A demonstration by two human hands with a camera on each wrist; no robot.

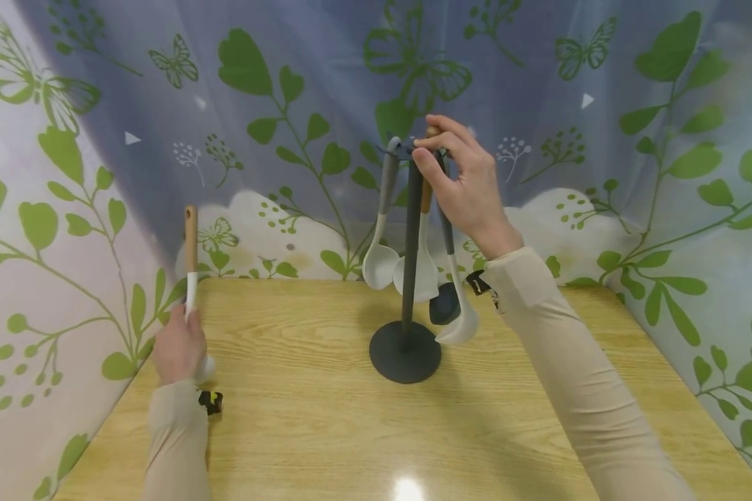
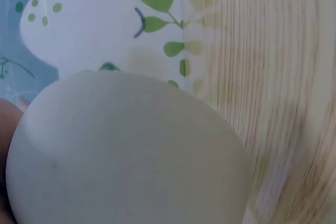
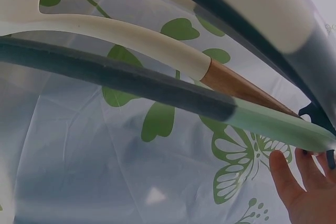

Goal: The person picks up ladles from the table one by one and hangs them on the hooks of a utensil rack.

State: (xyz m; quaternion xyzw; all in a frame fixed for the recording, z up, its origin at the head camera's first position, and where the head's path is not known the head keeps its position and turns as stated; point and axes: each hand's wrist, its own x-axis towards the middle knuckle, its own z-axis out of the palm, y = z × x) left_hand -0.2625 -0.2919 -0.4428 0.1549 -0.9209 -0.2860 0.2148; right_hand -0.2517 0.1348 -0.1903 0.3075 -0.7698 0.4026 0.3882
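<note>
At the left, my left hand (image 1: pixel 179 344) grips a white kitchen utensil with a wooden handle (image 1: pixel 191 240), the handle pointing away from me. Its rounded white head (image 2: pixel 126 150) fills the lower part of the left wrist view. My right hand (image 1: pixel 466 181) is at the top of a dark utensil stand (image 1: pixel 409 278), fingertips right at the hooks and handle ends. From the stand hang a grey-handled white ladle (image 1: pixel 379 264), a white turner (image 1: pixel 421 275) with a wooden handle, a dark-headed utensil (image 1: pixel 445 304) and another white ladle (image 1: pixel 460 325). A pale green handle (image 3: pixel 278 127) ends by the right fingertips.
The stand's round dark base (image 1: pixel 405 365) rests on the wood-grain table (image 1: pixel 301 417). A patterned curtain (image 1: pixel 326 83) with green leaves and butterflies closes off the back and sides. Black wrist cameras (image 1: pixel 211 401) sit by both sleeves.
</note>
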